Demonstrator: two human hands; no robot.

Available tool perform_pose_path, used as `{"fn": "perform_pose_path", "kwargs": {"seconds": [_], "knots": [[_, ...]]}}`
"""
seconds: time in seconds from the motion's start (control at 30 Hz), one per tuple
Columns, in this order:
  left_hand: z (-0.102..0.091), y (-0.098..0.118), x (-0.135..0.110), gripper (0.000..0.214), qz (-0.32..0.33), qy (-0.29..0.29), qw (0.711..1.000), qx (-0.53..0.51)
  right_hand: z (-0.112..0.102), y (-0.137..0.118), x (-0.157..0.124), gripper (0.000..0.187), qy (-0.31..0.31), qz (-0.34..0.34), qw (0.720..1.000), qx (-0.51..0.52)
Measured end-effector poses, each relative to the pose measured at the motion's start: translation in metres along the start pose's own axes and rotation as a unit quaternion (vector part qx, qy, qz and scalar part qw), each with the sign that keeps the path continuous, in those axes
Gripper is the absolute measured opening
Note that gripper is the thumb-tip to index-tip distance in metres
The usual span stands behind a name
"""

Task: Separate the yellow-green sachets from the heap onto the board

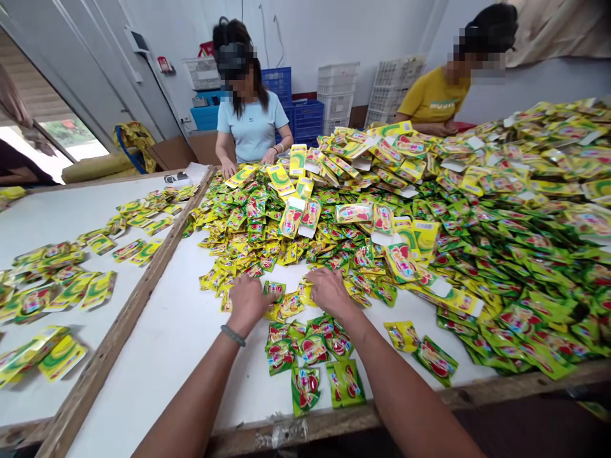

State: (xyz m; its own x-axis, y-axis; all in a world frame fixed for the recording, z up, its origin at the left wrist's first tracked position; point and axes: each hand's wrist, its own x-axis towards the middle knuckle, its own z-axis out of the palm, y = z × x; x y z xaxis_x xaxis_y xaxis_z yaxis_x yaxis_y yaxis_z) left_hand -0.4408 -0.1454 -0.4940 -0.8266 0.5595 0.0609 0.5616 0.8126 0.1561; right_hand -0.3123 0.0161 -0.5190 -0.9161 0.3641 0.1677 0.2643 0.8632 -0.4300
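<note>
My left hand (247,301) rests at the near edge of a heap of small candy packets, its thumb stretched out over a green watermelon packet (274,289). Its other fingers point forward onto yellow packets and are partly hidden. My right hand (331,294) lies palm down across the gap, fingers apart and touching packets at the heap's edge. Between the hands are several yellow packets (291,305). Closer to me, several green watermelon packets (314,348) lie grouped on the white table (176,318). Neither hand has anything lifted.
Opened yellow-green cartons (401,261) lie on the packet heap (506,254). A wooden strip (119,324) divides the table; filled-looking cartons (98,289) lie left of it. Two people (251,121) (434,95) work across the table. Crates (308,117) stand behind.
</note>
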Motion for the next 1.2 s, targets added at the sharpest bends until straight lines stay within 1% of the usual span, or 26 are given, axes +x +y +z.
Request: {"fn": "perform_pose_path", "kwargs": {"seconds": [0.03, 0.1, 0.17, 0.2, 0.23, 0.27, 0.33, 0.4, 0.43, 0.47, 0.5, 0.57, 0.63, 0.67, 0.7, 0.77, 0.83, 0.87, 0.93, 1.0, 1.03, 1.07, 1.13, 1.2], "knots": [[0.009, 0.007, -0.001, 0.038, 0.004, -0.003, 1.000, 0.000, 0.000, 0.002, 0.001, 0.028, 0.012, 0.006, 1.000, 0.022], [0.020, 0.011, -0.001, 0.032, 0.000, 0.008, 0.999, -0.042, 0.000, 0.003, 0.003, 0.025, 0.045, 0.036, 0.993, 0.101], [0.023, 0.009, -0.001, 0.024, -0.006, 0.011, 0.990, -0.140, 0.000, 0.001, 0.005, 0.022, 0.072, 0.079, 0.971, 0.214], [0.023, 0.008, 0.000, 0.021, -0.007, 0.006, 0.979, -0.205, 0.000, -0.001, 0.005, 0.022, 0.073, 0.091, 0.954, 0.275], [0.022, 0.007, 0.001, 0.019, -0.007, -0.005, 0.961, -0.276, 0.001, -0.004, 0.006, 0.022, 0.066, 0.097, 0.936, 0.332], [0.021, 0.007, 0.001, 0.020, -0.009, -0.025, 0.937, -0.350, 0.003, -0.006, 0.006, 0.022, 0.054, 0.097, 0.918, 0.381], [0.019, 0.011, 0.001, 0.024, -0.020, -0.082, 0.869, -0.487, 0.006, -0.011, 0.006, 0.022, 0.034, 0.095, 0.893, 0.438], [0.017, 0.016, 0.000, 0.027, -0.037, -0.137, 0.800, -0.583, 0.009, -0.013, 0.006, 0.020, 0.027, 0.103, 0.892, 0.440], [0.016, 0.019, -0.001, 0.028, -0.043, -0.150, 0.775, -0.612, 0.008, -0.013, 0.006, 0.018, 0.028, 0.107, 0.896, 0.430], [0.015, 0.020, -0.001, 0.029, -0.047, -0.155, 0.763, -0.626, 0.007, -0.013, 0.005, 0.018, 0.028, 0.107, 0.900, 0.421], [0.014, 0.021, -0.001, 0.029, -0.047, -0.155, 0.761, -0.628, 0.004, -0.012, 0.004, 0.018, 0.026, 0.103, 0.902, 0.418], [0.012, 0.020, 0.000, 0.031, -0.041, -0.160, 0.776, -0.609, -0.003, -0.009, 0.003, 0.018, 0.015, 0.077, 0.905, 0.417], [0.009, 0.017, 0.002, 0.030, -0.018, -0.182, 0.791, -0.584, -0.010, -0.008, 0.000, 0.015, -0.002, 0.039, 0.919, 0.393], [0.007, 0.017, 0.003, 0.030, -0.001, -0.199, 0.792, -0.577, -0.013, -0.009, -0.001, 0.013, -0.007, 0.025, 0.928, 0.371], [0.005, 0.017, 0.004, 0.029, 0.017, -0.217, 0.789, -0.575, -0.015, -0.009, -0.001, 0.010, -0.011, 0.016, 0.937, 0.348], [0.000, 0.019, 0.004, 0.029, 0.044, -0.251, 0.771, -0.584, -0.017, -0.010, -0.001, 0.007, -0.008, 0.019, 0.947, 0.321], [-0.003, 0.023, 0.004, 0.027, 0.051, -0.275, 0.752, -0.597, -0.017, -0.009, 0.000, 0.008, 0.001, 0.042, 0.944, 0.326], [-0.005, 0.026, 0.004, 0.027, 0.046, -0.279, 0.745, -0.605, -0.017, -0.009, 0.001, 0.011, 0.012, 0.056, 0.939, 0.340], [-0.007, 0.032, 0.003, 0.030, 0.025, -0.262, 0.740, -0.619, -0.016, -0.006, 0.002, 0.018, 0.050, 0.088, 0.915, 0.391], [-0.009, 0.039, 0.002, 0.030, 0.004, -0.214, 0.751, -0.625, -0.017, -0.005, 0.000, 0.030, 0.081, 0.121, 0.880, 0.453], [-0.009, 0.043, 0.001, 0.030, -0.001, -0.189, 0.759, -0.622, -0.019, -0.006, -0.001, 0.035, 0.085, 0.132, 0.866, 0.474], [-0.009, 0.047, 0.000, 0.029, -0.001, -0.170, 0.768, -0.617, -0.020, -0.007, -0.004, 0.039, 0.077, 0.136, 0.860, 0.485], [-0.009, 0.053, -0.004, 0.031, 0.007, -0.145, 0.781, -0.608, -0.026, -0.013, -0.009, 0.036, 0.042, 0.117, 0.870, 0.477], [-0.009, 0.055, -0.009, 0.036, 0.009, -0.127, 0.780, -0.613, -0.035, -0.015, -0.015, 0.030, 0.028, 0.106, 0.887, 0.448]]}}
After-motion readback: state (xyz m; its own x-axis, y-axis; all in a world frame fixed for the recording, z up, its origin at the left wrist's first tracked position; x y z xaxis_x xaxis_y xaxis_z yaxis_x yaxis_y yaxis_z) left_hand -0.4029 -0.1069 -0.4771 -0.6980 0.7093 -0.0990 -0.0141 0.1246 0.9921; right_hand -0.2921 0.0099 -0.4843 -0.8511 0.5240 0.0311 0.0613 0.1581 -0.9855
